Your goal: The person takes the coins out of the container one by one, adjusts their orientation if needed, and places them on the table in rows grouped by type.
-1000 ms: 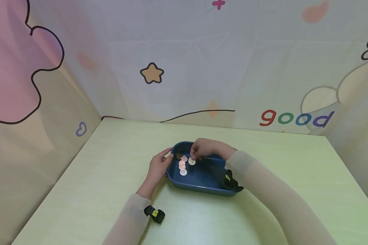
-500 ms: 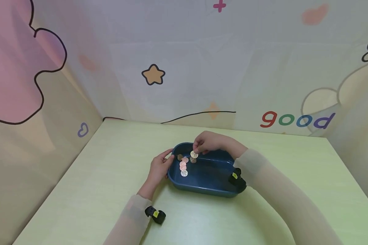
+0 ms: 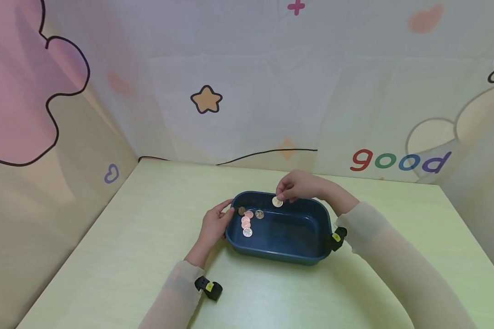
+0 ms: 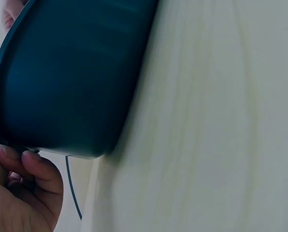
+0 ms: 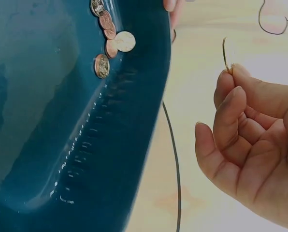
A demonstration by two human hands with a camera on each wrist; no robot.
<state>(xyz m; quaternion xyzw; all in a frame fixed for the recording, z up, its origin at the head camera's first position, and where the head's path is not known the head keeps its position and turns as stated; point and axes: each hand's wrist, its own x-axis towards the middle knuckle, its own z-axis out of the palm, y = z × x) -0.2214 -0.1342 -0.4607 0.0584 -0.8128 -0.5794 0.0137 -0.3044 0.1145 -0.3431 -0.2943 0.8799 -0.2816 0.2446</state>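
High head view, two close wrist views
Head faces forward and down over the glossy dark-blue oblong tray (image 3: 284,240); left wrist faces its outer wall (image 4: 81,92); right wrist and head share its small round metal coins (image 3: 245,225).

Blue tray (image 3: 288,237), coppery and silvery coins (image 3: 245,224)

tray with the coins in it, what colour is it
The tray is dark blue, showing best in the head view.

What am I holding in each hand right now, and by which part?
Your right hand pinches a gold-coloured coin by its edge; your left hand holds the dark blue tray by its left-end rim.
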